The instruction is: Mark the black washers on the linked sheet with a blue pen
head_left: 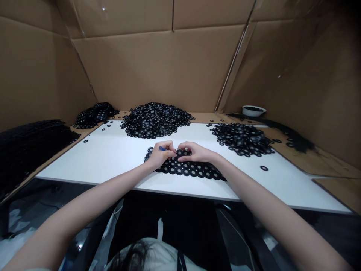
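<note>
Working both hands close together over the dotted black sheet, which lies on the near-middle part of the white board. Sheet has rows of pale round spots and a scalloped near edge; its far edge is partly hidden behind the fingers. Left hand: fingers curled in, gripping a small blue tool, most of it hidden by the fist, so can't tell the type. Left fingertips meet the sheet at a raised bit between the two hands. Right hand: thumb and fingers curved around that same raised bit, narrow grip, sheet between them. Exact contact at the tips too small to read. Both forearms come in from the near side; right wrist sits just past the sheet's right end. Beyond the hands, two heaps of black rings: large heap behind and slightly left, smaller heap off to the right. One loose ring on the board, near side of the smaller heap; a few more scattered at far left. Black bundle at back left, dark stack along the left edge. White bowl with dark contents at back right, by the cardboard wall.
</note>
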Demonstrator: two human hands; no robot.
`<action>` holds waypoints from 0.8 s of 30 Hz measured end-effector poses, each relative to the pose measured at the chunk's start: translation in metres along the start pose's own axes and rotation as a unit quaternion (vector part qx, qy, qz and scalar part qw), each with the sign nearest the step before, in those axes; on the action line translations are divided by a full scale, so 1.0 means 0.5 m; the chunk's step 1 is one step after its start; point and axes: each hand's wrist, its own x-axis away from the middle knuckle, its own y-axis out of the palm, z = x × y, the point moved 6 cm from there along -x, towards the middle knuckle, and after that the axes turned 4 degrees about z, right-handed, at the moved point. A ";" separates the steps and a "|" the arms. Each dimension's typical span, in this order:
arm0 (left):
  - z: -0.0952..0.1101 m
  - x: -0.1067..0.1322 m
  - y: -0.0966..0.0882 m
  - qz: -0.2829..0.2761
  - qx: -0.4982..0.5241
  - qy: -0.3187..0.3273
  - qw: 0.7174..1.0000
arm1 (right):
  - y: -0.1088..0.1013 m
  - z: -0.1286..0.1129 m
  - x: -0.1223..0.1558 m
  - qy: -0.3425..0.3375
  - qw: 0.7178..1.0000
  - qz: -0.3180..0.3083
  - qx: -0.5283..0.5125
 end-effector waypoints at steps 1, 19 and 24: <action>0.000 0.000 0.001 -0.003 -0.003 0.003 1.000 | 0.000 0.000 0.000 -0.001 1.000 0.001 0.004; 0.013 0.012 0.008 -0.035 -0.080 0.079 0.993 | 0.000 -0.009 0.002 0.027 1.000 0.000 -0.001; 0.012 0.011 0.010 -0.043 -0.076 0.076 0.993 | 0.003 -0.006 0.001 0.013 1.000 -0.001 -0.005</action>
